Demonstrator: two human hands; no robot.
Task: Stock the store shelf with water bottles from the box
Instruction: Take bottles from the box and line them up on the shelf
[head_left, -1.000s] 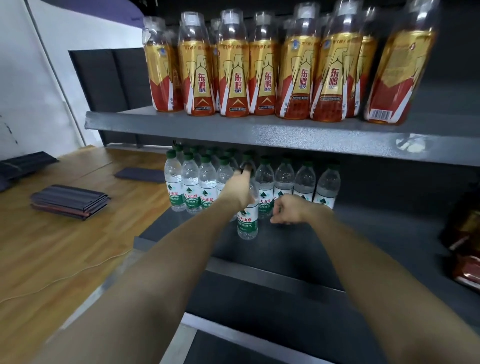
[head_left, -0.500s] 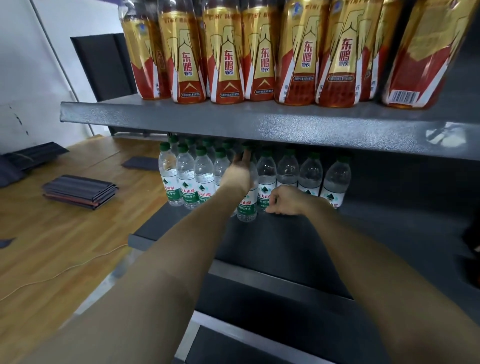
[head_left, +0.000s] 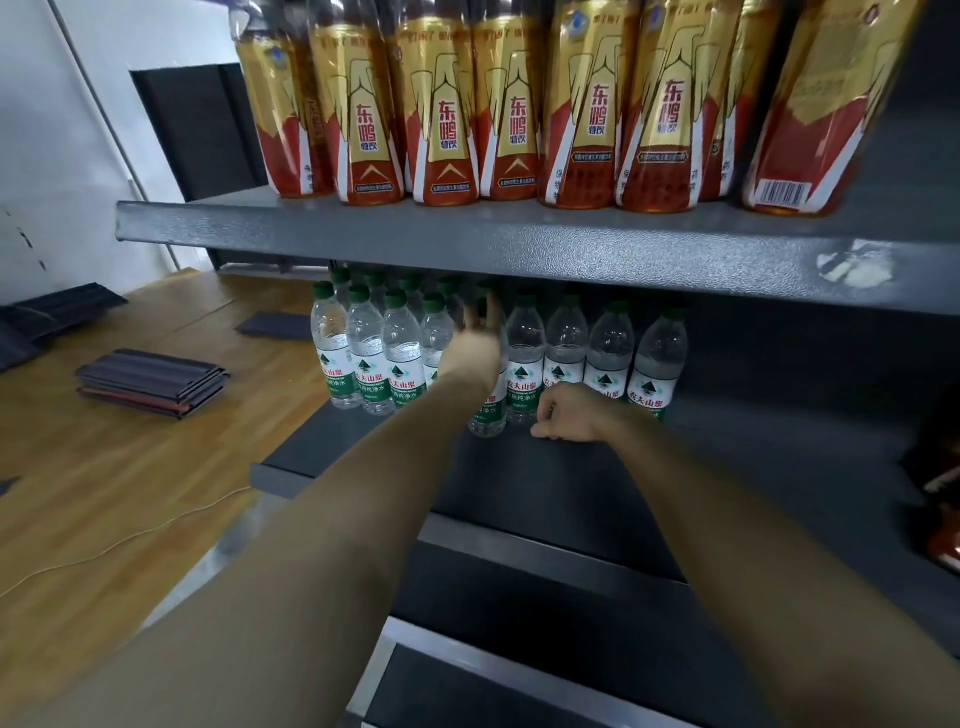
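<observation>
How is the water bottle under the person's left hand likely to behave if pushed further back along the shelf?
The water bottle is tall and narrow, so a high push from the left hand may tip it. It looks full, so probably heavy for its size. The smooth grey shelf should let it slide.

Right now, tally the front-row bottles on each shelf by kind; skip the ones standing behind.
Green-capped water bottles, lower shelf: 9, counting the one the left hand touches
Gold-and-red drink bottles, upper shelf: 7
Total: 16
</observation>
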